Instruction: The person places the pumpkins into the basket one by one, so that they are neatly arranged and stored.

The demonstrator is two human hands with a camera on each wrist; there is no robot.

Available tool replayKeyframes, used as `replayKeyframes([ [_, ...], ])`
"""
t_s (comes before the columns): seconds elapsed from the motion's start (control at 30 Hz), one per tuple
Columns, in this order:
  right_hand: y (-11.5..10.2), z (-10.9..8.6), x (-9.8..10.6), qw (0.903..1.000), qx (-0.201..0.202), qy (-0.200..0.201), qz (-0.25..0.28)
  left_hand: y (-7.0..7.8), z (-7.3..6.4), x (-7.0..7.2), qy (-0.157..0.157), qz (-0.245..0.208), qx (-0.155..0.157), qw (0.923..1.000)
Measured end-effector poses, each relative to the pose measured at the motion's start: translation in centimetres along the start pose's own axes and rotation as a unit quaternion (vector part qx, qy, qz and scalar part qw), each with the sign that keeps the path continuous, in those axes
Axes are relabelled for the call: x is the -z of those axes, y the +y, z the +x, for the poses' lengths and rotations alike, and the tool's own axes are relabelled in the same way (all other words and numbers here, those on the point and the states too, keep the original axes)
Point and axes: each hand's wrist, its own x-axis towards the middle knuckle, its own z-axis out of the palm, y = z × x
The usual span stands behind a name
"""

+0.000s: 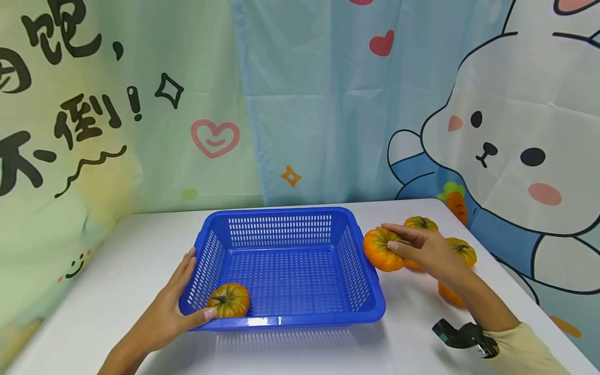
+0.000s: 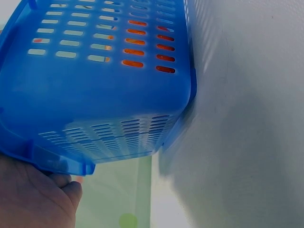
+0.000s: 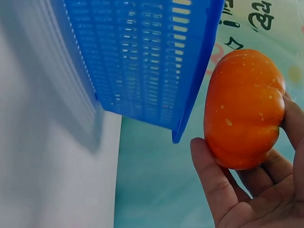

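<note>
A blue plastic basket [image 1: 286, 271] with slotted walls stands on the white table. My left hand [image 1: 164, 304] grips its front left corner, thumb over the rim and fingers along the outer left side. One small orange pumpkin [image 1: 229, 300] with a green-streaked top lies inside, in that same corner. Beside the right rim, my right hand [image 1: 433, 252] holds another pumpkin [image 1: 378, 251] between thumb and fingers. The right wrist view shows the smooth orange underside of this held pumpkin [image 3: 244, 111], level with the basket's rim and outside it.
Several more pumpkins sit on the table right of the basket, among them one at the back [image 1: 421, 223] and one farther right [image 1: 461, 250]; my right hand and forearm partly cover them. A printed curtain [image 1: 309, 130] hangs behind the table [image 1: 408, 333].
</note>
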Motion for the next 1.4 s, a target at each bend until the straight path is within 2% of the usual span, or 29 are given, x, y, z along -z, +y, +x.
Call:
replayKeyframes([
  [0.4,-2.2,1.4,-1.4,0.9972,0.067,-0.032,0.003,0.1,0.0,0.1,0.0,0.001,0.001,1.0],
  [0.57,-3.0,1.8,-1.9,0.9958,0.062,-0.056,0.04,0.0,-0.1,0.1,0.0,-0.001,-0.001,1.0],
  [0.77,-4.2,2.5,-2.6,0.9954,0.071,-0.061,0.023,0.0,-0.1,0.0,0.0,0.001,0.0,1.0],
  [1.03,-5.5,3.5,-3.1,0.9921,0.081,-0.094,0.018,0.0,0.0,0.0,0.002,-0.002,-0.002,1.0],
  [1.3,-6.7,4.1,-3.7,0.9921,0.058,-0.111,0.0,-0.3,-0.1,-0.1,0.006,-0.01,-0.011,0.9999],
  [1.4,-7.2,4.2,-4.2,0.99,0.075,-0.119,-0.008,-0.3,-0.1,-0.1,0.008,-0.006,-0.014,0.9999],
])
